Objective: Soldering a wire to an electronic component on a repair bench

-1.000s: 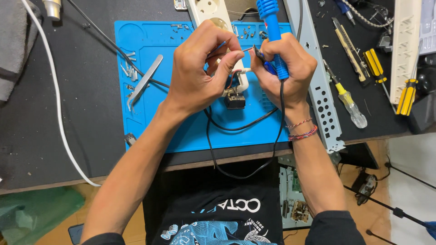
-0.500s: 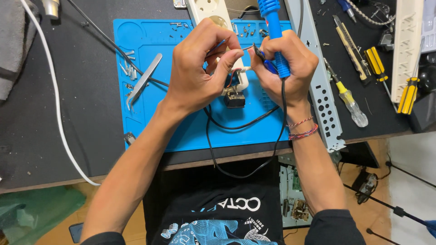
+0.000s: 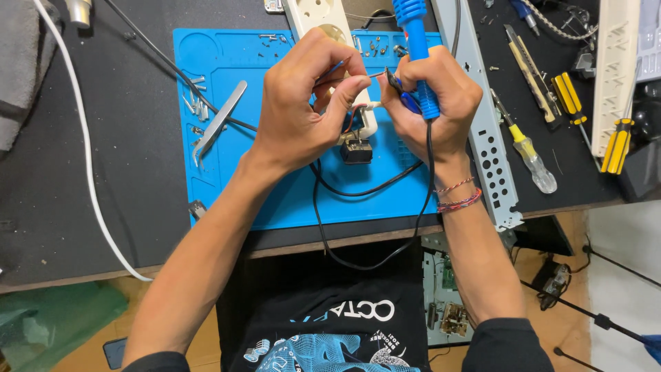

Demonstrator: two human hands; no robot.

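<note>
My left hand [image 3: 303, 103] pinches a thin solder wire [image 3: 375, 74] and a small white wire end over the blue work mat [image 3: 227, 186]. My right hand [image 3: 434, 96] grips a blue-handled soldering iron [image 3: 416, 41], handle upward, its black cord [image 3: 385, 234] running down off the desk edge. The two hands nearly touch above a small black switch part [image 3: 356, 150] with red and dark wires. The iron's tip is hidden between my fingers.
A white power strip [image 3: 317, 14] lies at the mat's top. Metal tweezers [image 3: 217, 124] and several loose screws sit on the mat's left. A perforated metal bracket [image 3: 489, 151], yellow-handled screwdrivers [image 3: 527, 148] and a white cable [image 3: 82, 151] lie on the dark desk.
Both hands have stayed in place over the switch part; only a slight shift of the fingers shows.
</note>
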